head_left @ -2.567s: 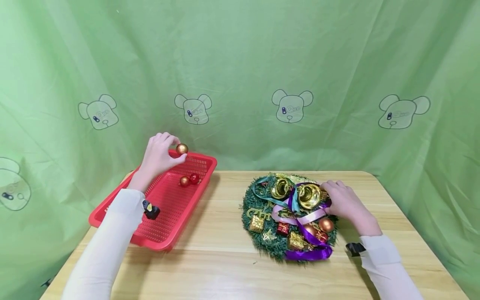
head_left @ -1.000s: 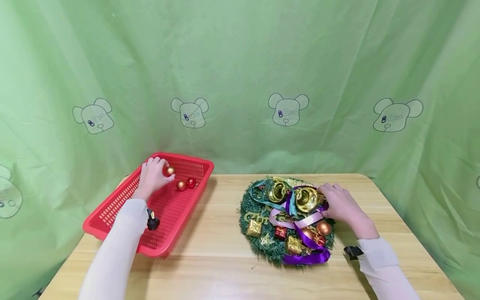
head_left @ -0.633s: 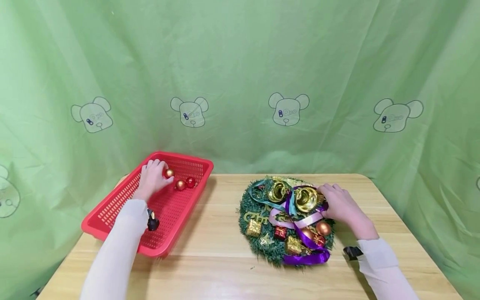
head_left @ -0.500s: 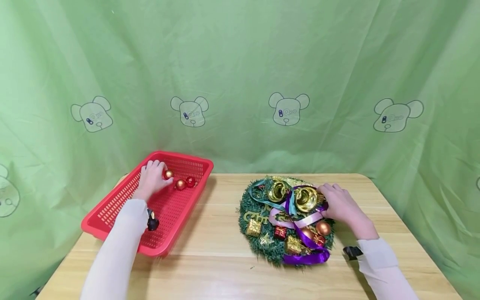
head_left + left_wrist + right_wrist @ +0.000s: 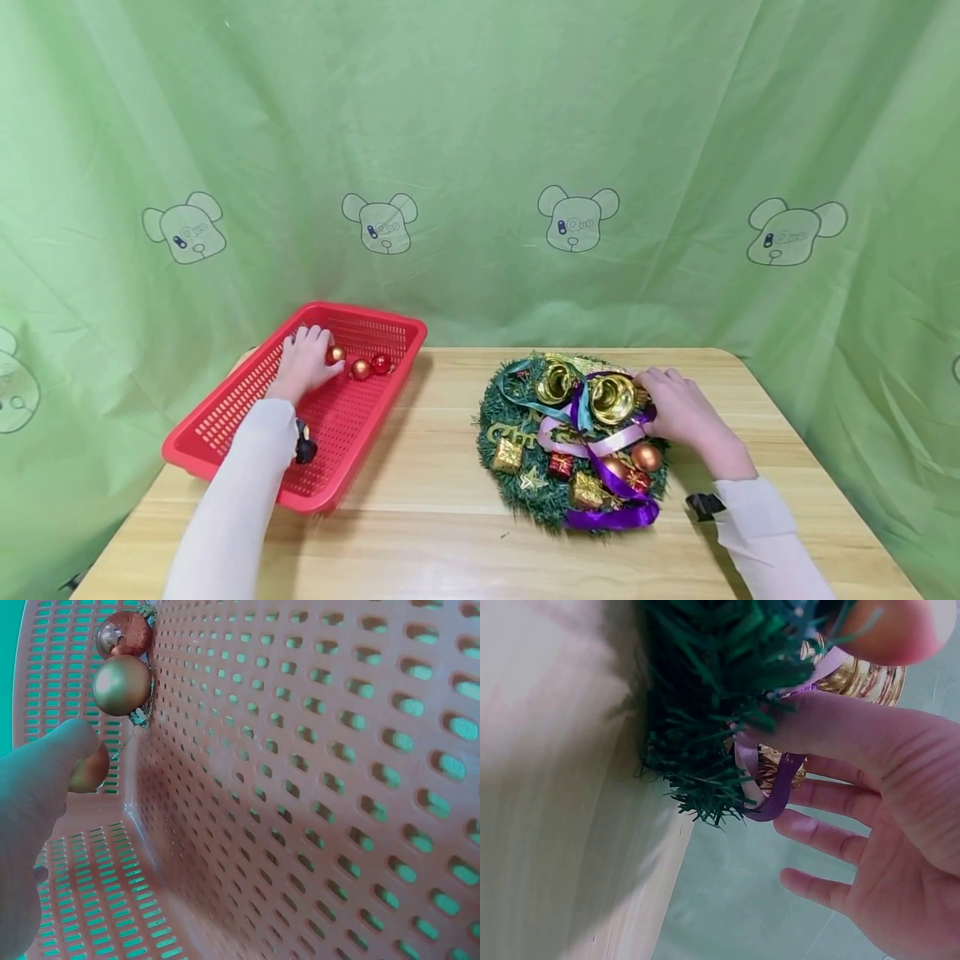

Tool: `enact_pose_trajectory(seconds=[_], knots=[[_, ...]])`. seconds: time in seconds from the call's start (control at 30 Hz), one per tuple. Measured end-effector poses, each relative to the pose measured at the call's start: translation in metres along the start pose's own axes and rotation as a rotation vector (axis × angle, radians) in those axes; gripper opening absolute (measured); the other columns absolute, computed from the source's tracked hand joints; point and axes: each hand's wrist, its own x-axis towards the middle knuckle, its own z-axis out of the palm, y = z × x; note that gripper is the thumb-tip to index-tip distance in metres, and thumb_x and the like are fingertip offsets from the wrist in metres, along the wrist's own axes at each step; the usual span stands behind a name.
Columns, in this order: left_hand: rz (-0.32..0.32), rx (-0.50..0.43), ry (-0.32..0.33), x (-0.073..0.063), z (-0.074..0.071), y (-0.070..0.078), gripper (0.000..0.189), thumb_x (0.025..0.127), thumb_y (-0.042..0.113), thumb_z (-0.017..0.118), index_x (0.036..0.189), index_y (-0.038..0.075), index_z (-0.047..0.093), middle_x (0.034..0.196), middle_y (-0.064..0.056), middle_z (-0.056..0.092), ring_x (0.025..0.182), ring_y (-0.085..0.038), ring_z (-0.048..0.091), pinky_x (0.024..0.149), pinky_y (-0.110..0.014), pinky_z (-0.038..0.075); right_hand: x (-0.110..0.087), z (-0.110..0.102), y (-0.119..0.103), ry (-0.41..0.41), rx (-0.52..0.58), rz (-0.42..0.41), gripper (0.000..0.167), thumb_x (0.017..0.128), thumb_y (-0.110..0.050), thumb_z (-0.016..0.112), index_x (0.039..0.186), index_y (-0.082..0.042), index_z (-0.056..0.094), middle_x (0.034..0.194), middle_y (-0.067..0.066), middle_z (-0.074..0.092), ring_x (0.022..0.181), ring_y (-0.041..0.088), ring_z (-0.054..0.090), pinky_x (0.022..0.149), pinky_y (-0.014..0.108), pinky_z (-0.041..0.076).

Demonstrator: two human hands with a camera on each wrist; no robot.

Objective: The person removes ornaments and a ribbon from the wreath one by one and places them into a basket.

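L. hand [image 5: 303,365]: thumb & fingers clamped on gold ball [image 5: 335,356], in far part of red basket [image 5: 341,427]; ball prob. light, stiff, slick, poss. fragile; grip round widest part. R. hand [image 5: 686,408], right of basket: touches wreath [image 5: 534,457], some fingers apart; pinching, can't tell. Qty: basket 1, wreath 1, bells [image 5: 612,398] 2; in basket, gold balls 2, red ball [image 5: 381,363] 1.

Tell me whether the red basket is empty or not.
Not empty: a red ball and a gold ball lie inside the red basket, with a second gold ball at the left hand.
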Motion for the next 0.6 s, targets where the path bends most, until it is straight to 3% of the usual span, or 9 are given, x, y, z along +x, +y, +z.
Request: enact_pose_trajectory(seconds=[0.6], knots=[[-0.013,0.017,-0.084,-0.0022,0.0021,-0.0013,0.04,0.09,0.032,0.071,0.109,0.0,0.055,0.117,-0.022,0.055,0.12,-0.045,0.045,0.104,-0.069,0.033,-0.0008,0.0004,-0.0005,0.007,0.001,-0.006,0.078,0.062,-0.011,0.091,0.131,0.005,0.057,0.126,0.026,0.062,0.115,0.049,0.055,0.096,0.07,0.042]])
